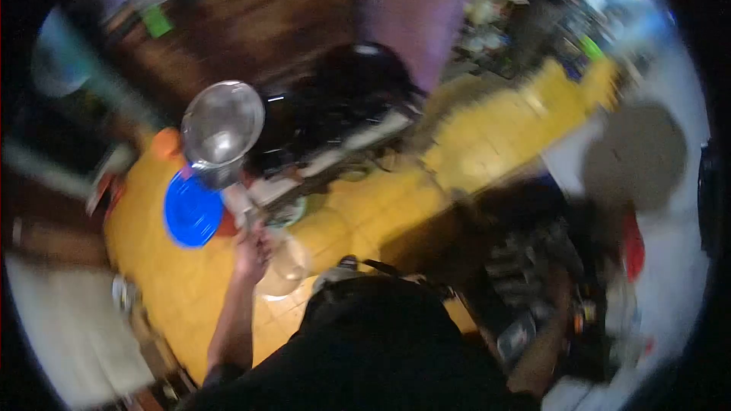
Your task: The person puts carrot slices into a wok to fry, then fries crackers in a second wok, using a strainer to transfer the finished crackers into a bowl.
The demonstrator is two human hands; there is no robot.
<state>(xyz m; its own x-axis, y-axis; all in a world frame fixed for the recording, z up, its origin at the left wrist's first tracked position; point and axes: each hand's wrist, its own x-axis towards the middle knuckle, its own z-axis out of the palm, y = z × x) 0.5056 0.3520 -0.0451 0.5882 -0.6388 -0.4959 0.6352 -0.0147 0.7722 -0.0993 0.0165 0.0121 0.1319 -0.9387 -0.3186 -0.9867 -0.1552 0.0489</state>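
Note:
My left hand (255, 253) is closed around the handle of a shiny round metal pan (223, 123), which is held up and tilted so that its inside shows. Below the pan, a blue plastic basin (193, 209) is in view, and a pale translucent container (285, 265) stands just beside the hand. In the shadow at the lower right is my right hand (560, 289), close to a dark ridged item (525, 270) and a small grey box-like thing (518, 335). Its fingers are too dark and blurred to make out.
A black stove-like unit (335, 114) stands on a low ledge ahead. Yellow tiles (487, 141) run across the middle. On the pale surface at the right lies a round brown disc (636, 156). An orange item (166, 143) sits beyond the blue basin.

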